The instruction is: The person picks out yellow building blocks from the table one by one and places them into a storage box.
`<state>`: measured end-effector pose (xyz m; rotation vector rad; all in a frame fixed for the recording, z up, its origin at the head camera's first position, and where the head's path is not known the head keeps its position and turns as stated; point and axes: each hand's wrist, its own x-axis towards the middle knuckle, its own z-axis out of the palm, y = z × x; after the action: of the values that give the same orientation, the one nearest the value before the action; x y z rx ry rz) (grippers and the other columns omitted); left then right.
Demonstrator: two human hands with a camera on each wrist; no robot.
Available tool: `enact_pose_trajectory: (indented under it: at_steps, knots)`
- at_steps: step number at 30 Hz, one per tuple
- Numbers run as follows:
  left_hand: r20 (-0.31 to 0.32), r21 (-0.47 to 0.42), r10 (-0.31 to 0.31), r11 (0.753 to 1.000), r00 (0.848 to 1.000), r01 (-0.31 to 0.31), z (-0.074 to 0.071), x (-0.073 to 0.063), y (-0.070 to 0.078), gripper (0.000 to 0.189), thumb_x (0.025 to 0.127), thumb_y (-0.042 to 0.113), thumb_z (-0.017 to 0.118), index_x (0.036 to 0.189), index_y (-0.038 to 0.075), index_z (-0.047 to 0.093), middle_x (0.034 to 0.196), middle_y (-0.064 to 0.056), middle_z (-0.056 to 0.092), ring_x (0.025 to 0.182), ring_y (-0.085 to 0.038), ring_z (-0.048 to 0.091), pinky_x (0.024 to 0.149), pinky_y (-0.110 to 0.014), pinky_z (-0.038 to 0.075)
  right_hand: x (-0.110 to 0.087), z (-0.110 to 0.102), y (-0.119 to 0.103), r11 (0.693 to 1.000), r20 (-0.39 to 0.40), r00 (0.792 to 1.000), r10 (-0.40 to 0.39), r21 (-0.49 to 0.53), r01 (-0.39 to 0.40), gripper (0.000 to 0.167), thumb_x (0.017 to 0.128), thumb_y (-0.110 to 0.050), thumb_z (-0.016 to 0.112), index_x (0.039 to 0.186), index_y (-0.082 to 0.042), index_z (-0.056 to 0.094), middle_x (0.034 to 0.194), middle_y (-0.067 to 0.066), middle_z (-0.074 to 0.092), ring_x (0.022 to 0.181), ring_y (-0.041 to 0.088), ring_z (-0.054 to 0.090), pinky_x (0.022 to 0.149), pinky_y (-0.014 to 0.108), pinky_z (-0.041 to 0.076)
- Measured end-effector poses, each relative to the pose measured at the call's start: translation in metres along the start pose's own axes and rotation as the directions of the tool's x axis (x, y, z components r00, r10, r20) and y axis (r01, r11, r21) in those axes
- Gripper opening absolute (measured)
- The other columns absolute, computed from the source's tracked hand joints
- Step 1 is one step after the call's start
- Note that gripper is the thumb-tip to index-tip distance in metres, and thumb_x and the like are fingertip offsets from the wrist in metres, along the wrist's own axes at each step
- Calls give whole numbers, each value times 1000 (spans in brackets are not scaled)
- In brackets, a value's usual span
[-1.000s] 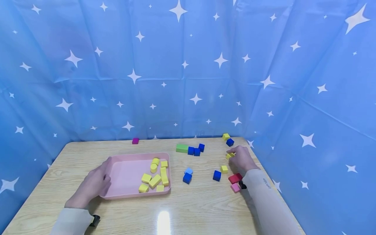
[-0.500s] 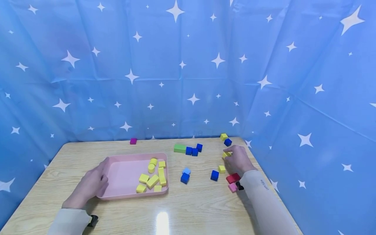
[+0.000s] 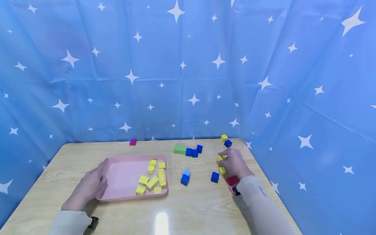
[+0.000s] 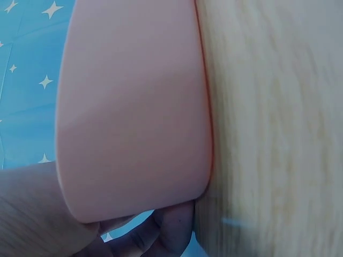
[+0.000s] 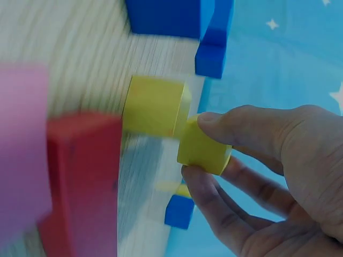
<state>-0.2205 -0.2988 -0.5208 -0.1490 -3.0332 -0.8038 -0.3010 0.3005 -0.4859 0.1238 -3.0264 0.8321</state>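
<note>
My right hand [image 3: 236, 163] pinches a yellow block [image 5: 204, 144] between thumb and fingertips, above the table's right side. Close beside it in the right wrist view is a second yellow block [image 5: 155, 105]. A red block [image 3: 233, 180] and a pink block [image 3: 231, 189] lie below my right wrist, partly covered by it. My left hand [image 3: 89, 186] grips the left end of a shallow pink tray [image 3: 117, 197]; some of its fingers are hidden behind the tray wall in the left wrist view. Several yellow blocks [image 3: 152, 182] lie in the tray's right half.
Dark blue cubes [image 3: 214, 177] are scattered over the wooden table [image 3: 194, 212], several beside a green block [image 3: 180, 149]. A light blue block [image 3: 186, 172] lies mid-table, a magenta one [image 3: 133, 142] at the back edge. Another yellow block [image 3: 224, 137] sits at the back right. A starry curtain [image 3: 188, 81] surrounds the table.
My right hand has taken hold of the yellow block and drawn it slightly towards me and left, nearer the other yellow block. My left hand and the tray stay in place.
</note>
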Motion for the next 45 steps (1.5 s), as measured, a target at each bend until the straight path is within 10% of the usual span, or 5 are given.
enact_pose_trajectory:
  at_steps: [15,26,35,45]
  knots:
    - [12,-11,-12,1000,1000,13,-3,0,8,81,110,2,58,181,-10,21,101,-17,65,86,-25,62,81,-45,54,-5,18,-39,987,-36,986,-161,-28,160,35,101,-4,87,136,-4,86,137,22,80,108,32,82,92,48,71]
    - [-14,-3,-1,1000,1000,1,-5,0,11,80,108,2,59,179,-12,25,156,-44,61,107,-37,69,93,-54,60,-3,36,-80,980,-22,980,-198,-18,198,35,101,-6,90,135,-7,87,134,16,81,103,24,79,86,41,70]
    - [-6,-19,8,1000,1000,-9,-3,-2,6,81,107,1,57,180,-11,24,135,-36,68,77,-22,57,78,-43,53,-3,54,-115,971,29,970,-240,12,239,36,103,-8,88,138,-9,86,135,15,81,96,19,69,81,37,62]
    - [-2,-14,5,1000,1000,-5,-1,-3,2,81,107,1,58,179,-12,24,132,-35,69,82,-25,61,80,-44,54,-1,73,-158,933,83,930,-359,16,359,35,103,-9,88,138,-9,86,132,14,81,87,11,67,77,29,62]
